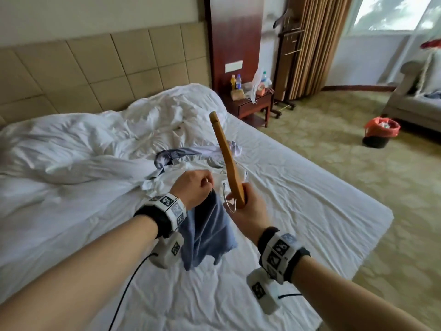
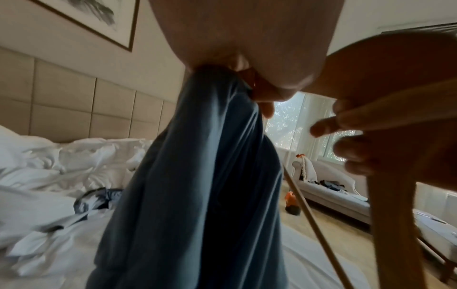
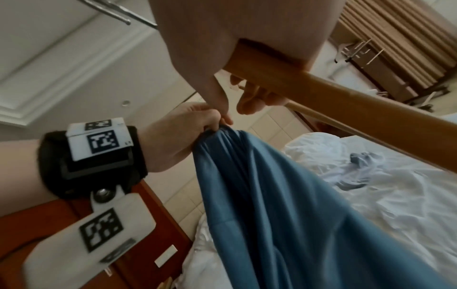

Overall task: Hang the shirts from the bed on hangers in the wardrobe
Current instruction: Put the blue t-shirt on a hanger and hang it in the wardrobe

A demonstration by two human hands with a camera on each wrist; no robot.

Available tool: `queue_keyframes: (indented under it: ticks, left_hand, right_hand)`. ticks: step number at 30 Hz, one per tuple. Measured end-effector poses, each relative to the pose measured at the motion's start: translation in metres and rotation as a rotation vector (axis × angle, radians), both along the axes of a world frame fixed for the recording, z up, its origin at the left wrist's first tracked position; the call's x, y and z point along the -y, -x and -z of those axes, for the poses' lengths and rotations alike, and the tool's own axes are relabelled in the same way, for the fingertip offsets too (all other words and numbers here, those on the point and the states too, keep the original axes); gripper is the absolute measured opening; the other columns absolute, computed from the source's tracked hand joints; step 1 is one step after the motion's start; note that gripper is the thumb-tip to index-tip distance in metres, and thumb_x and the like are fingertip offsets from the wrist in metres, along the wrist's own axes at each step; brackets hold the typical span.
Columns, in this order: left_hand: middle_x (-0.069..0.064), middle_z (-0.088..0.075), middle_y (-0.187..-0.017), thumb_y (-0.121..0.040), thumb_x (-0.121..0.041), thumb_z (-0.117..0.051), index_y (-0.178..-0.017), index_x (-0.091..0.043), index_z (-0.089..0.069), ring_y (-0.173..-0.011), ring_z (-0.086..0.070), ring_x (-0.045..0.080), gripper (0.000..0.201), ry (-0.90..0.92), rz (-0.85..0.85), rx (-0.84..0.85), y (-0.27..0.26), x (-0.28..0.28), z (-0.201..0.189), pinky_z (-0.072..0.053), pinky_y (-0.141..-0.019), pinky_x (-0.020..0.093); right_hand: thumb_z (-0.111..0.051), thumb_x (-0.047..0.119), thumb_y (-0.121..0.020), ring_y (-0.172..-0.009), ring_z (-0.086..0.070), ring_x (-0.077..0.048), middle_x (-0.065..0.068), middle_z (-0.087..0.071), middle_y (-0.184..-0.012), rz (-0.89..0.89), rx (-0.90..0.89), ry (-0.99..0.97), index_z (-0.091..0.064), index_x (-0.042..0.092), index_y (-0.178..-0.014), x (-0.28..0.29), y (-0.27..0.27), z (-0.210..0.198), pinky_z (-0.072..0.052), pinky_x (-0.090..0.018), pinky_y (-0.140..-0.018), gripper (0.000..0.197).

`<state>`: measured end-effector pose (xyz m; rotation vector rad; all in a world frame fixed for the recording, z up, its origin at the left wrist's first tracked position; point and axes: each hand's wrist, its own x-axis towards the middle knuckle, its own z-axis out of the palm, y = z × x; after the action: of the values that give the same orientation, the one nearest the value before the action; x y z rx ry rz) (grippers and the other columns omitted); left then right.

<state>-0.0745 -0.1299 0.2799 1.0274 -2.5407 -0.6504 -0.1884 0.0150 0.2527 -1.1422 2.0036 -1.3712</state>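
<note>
My left hand [image 1: 194, 187] pinches the top edge of a blue shirt [image 1: 206, 231], which hangs down over the bed [image 1: 298, 194]. The same shirt [image 2: 197, 195] fills the left wrist view and shows again, blue shirt [image 3: 284, 205], below my left hand [image 3: 188, 135] in the right wrist view. My right hand [image 1: 248, 206] grips a wooden hanger [image 1: 226, 154] near its metal hook, the arm pointing up and away. The wooden hanger [image 3: 333, 93] runs diagonally in the right wrist view. More shirts [image 1: 191, 156], white and grey-blue, lie crumpled on the bed beyond my hands.
A rumpled white duvet [image 1: 95, 144] covers the bed's left side by the padded headboard [image 1: 95, 68]. A nightstand [image 1: 253, 103] with bottles stands at the right, then a valet stand [image 1: 286, 56], curtains, a bin with an orange bag [image 1: 380, 132] and a sofa [image 1: 415, 103].
</note>
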Motion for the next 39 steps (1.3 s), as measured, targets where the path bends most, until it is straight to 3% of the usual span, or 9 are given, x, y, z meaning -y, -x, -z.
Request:
queue_keyframes:
  ticks: [6, 10, 16, 20, 23, 27, 30, 35, 39]
  left_hand:
    - [0.0, -0.064, -0.066, -0.083, -0.007, -0.066, -0.074, -0.007, -0.065, -0.062, -0.058, 0.011, 0.009, 0.094, 0.052, -0.143, -0.034, -0.026, -0.06, -0.041, -0.062, 0.023]
    - [-0.006, -0.063, -0.065, -0.079, 0.001, -0.066, -0.075, -0.014, -0.067, -0.06, -0.057, 0.001, 0.016, 0.047, -0.007, -0.169, -0.054, -0.032, -0.091, -0.04, -0.063, 0.008]
    - [0.005, -0.068, -0.073, -0.075, 0.004, -0.061, -0.091, -0.018, -0.068, -0.055, -0.048, 0.002, 0.028, -0.151, 0.096, 0.213, -0.084, -0.036, -0.115, -0.04, -0.06, 0.015]
    - [0.005, -0.068, -0.074, -0.07, 0.001, -0.057, -0.081, -0.027, -0.067, -0.064, -0.058, 0.014, 0.032, -0.141, 0.136, 0.411, -0.087, -0.044, -0.112, -0.051, -0.065, 0.031]
    - [0.006, -0.065, -0.08, -0.073, 0.002, -0.054, -0.074, -0.027, -0.062, -0.069, -0.057, 0.015, 0.03, -0.087, 0.134, 0.436, -0.079, -0.045, -0.108, -0.048, -0.063, 0.026]
    - [-0.008, -0.058, -0.078, -0.086, -0.002, -0.048, -0.078, -0.025, -0.058, -0.074, -0.052, 0.007, 0.026, -0.075, 0.042, 0.303, -0.068, -0.037, -0.103, -0.04, -0.07, 0.017]
    - [-0.008, -0.06, -0.08, -0.09, -0.005, -0.051, -0.081, -0.024, -0.061, -0.078, -0.054, 0.01, 0.023, -0.154, -0.038, 0.191, -0.064, -0.028, -0.101, -0.041, -0.074, 0.021]
    - [-0.002, -0.069, -0.081, -0.085, -0.007, -0.064, -0.079, -0.022, -0.067, -0.079, -0.064, 0.012, 0.016, -0.169, -0.065, 0.076, -0.069, -0.019, -0.106, -0.049, -0.077, 0.027]
    - [0.001, -0.071, -0.087, -0.085, 0.005, -0.061, -0.081, -0.022, -0.066, -0.083, -0.067, 0.011, 0.027, -0.294, -0.057, -0.081, -0.083, -0.018, -0.114, -0.051, -0.086, 0.026]
  right_hand:
    - [-0.073, 0.024, -0.077, -0.076, -0.06, -0.017, 0.005, -0.061, -0.085, -0.129, -0.126, -0.019, -0.055, 0.018, -0.099, 0.032, -0.028, -0.047, -0.05, -0.033, -0.068, 0.029]
    - [-0.071, 0.017, -0.078, -0.068, -0.051, -0.011, 0.005, -0.055, -0.081, -0.218, -0.223, -0.138, -0.049, 0.02, -0.094, 0.041, -0.025, -0.053, -0.037, -0.022, -0.055, 0.028]
    - [-0.066, 0.005, -0.078, -0.084, -0.06, -0.02, -0.003, -0.063, -0.086, -0.491, -0.309, -0.275, -0.061, 0.015, -0.088, 0.056, 0.002, -0.083, -0.049, -0.029, -0.074, 0.016]
    - [-0.061, 0.004, -0.08, -0.076, -0.057, -0.022, 0.002, -0.057, -0.073, -0.558, -0.462, -0.28, -0.056, 0.019, -0.074, 0.066, 0.011, -0.093, -0.043, -0.024, -0.058, 0.017]
    - [-0.059, 0.006, -0.083, -0.077, -0.055, -0.019, 0.002, -0.056, -0.075, -0.562, -0.498, -0.286, -0.057, 0.018, -0.081, 0.072, 0.012, -0.095, -0.037, -0.022, -0.056, 0.012]
    - [-0.067, 0.009, -0.082, -0.078, -0.055, -0.011, 0.015, -0.057, -0.077, -0.589, -0.381, -0.189, -0.059, 0.022, -0.084, 0.076, 0.007, -0.092, -0.041, -0.02, -0.066, 0.015]
    - [-0.071, 0.004, -0.076, -0.075, -0.063, -0.009, 0.0, -0.072, -0.082, -0.626, -0.188, -0.07, -0.069, 0.007, -0.089, 0.079, 0.0, -0.087, -0.054, -0.029, -0.076, 0.014]
    - [-0.074, -0.004, -0.075, -0.06, -0.057, 0.005, 0.013, -0.064, -0.065, -0.794, -0.028, -0.061, -0.065, 0.018, -0.079, 0.08, -0.012, -0.077, -0.046, -0.015, -0.061, 0.024]
    - [-0.082, 0.013, -0.072, -0.077, -0.065, -0.014, 0.0, -0.068, -0.082, -0.774, -0.1, -0.106, -0.061, 0.025, -0.086, 0.083, -0.026, -0.057, -0.053, -0.03, -0.073, 0.028]
